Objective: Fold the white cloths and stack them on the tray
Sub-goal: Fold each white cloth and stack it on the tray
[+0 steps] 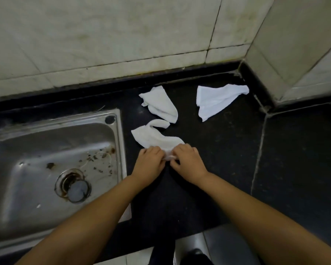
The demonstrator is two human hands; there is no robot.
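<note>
Head view: my left hand (150, 162) and right hand (187, 162), fingers curled, pinch the near edge of a crumpled white cloth (153, 137) on the black worktop (294, 150). Two more cloths (161, 103) (216, 99) lie beyond it. Steel sink (46, 169) at left.

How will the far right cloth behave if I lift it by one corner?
The far right cloth lies creased and rumpled, so it will likely hang limp. It looks thin, so probably light. On the smooth dark counter it may slide or bunch if pushed.

Both hands (150, 162) (187, 162) pinch the nearest cloth's (153, 137) edge.
</note>
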